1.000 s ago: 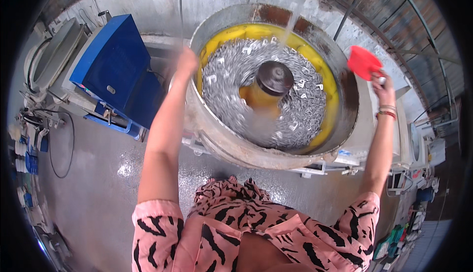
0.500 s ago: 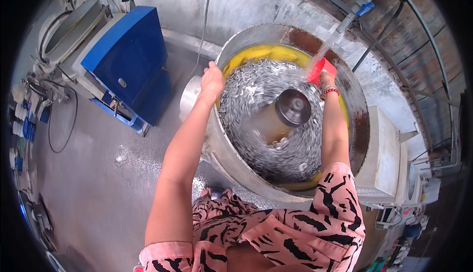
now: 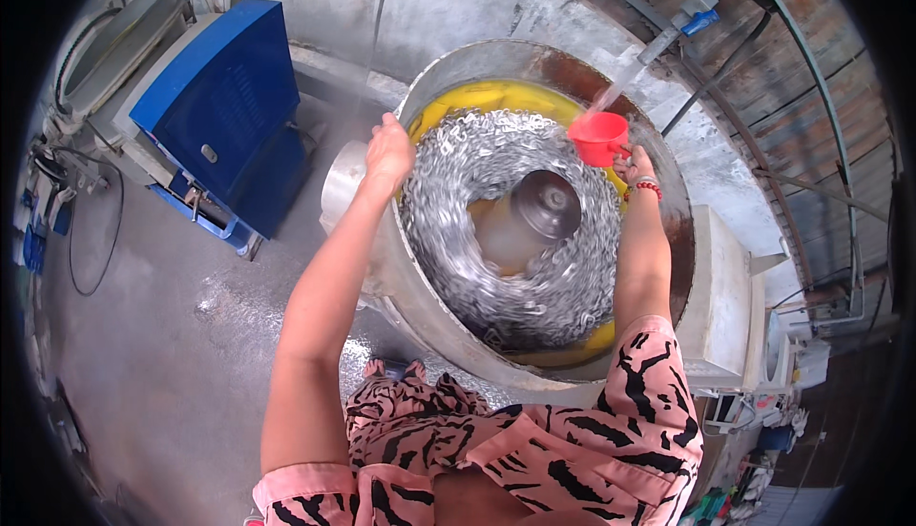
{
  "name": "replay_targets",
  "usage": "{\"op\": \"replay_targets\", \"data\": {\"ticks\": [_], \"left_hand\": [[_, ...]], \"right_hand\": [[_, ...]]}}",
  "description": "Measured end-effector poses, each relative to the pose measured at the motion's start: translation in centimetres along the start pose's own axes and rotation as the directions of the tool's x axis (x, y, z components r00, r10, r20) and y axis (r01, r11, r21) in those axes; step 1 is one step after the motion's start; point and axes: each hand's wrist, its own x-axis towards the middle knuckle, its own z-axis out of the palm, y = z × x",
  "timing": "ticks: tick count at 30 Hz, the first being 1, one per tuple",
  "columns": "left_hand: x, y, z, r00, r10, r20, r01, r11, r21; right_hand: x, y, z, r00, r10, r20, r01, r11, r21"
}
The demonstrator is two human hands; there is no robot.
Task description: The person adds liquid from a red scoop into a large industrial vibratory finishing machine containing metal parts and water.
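Observation:
A big round metal tub with a yellow lining is in front of me. Many small shiny metal pieces, blurred by motion, circle around its dark-capped centre post. At the tub's left rim, my left hand is closed over the edge. My right hand, with a red bead bracelet at the wrist, grips the handle of a red plastic dipper. The dipper is above the metal pieces, nearly upright, its mouth under water running from a grey pipe.
A blue-panelled machine stands to the left on a wet grey floor. Behind the tub rises a stained pale wall. A blue valve handle sits on the pipe. A pale metal box adjoins the tub's right side.
The red dipper has gone from tipped on its side to nearly upright beneath the stream. The metal pieces have kept circling. My left hand remains at the rim, and the whole view has shifted slightly.

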Motion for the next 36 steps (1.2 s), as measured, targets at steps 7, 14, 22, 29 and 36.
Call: {"op": "replay_targets", "data": {"ticks": [7,14,22,29,36], "left_hand": [[0.3,0.2,0.4,1.000,-0.007,0.009,0.006,0.999,0.034],[-0.3,1.0,0.1,0.999,-0.001,0.033,0.000,0.999,0.032],[-0.1,0.4,0.4,0.998,0.062,0.009,-0.062,0.998,0.004],[0.5,0.3,-0.1,0.999,0.004,0.053,-0.007,0.998,0.057],[0.5,-0.2,0.5,0.975,0.221,-0.004,-0.214,0.945,0.247]], "right_hand": [[5.9,7.1,-0.9,0.988,0.142,0.066,-0.155,0.827,0.541],[8.1,7.1,-0.2,0.962,0.137,0.235,-0.240,0.835,0.495],[1.8,7.2,7.1,0.992,-0.103,0.069,0.112,0.983,-0.146],[-9.8,7.6,11.3,0.922,0.046,0.383,0.112,0.918,-0.380],[-20.6,7.4,5.8,0.832,0.310,0.460,0.206,0.596,-0.776]]}}
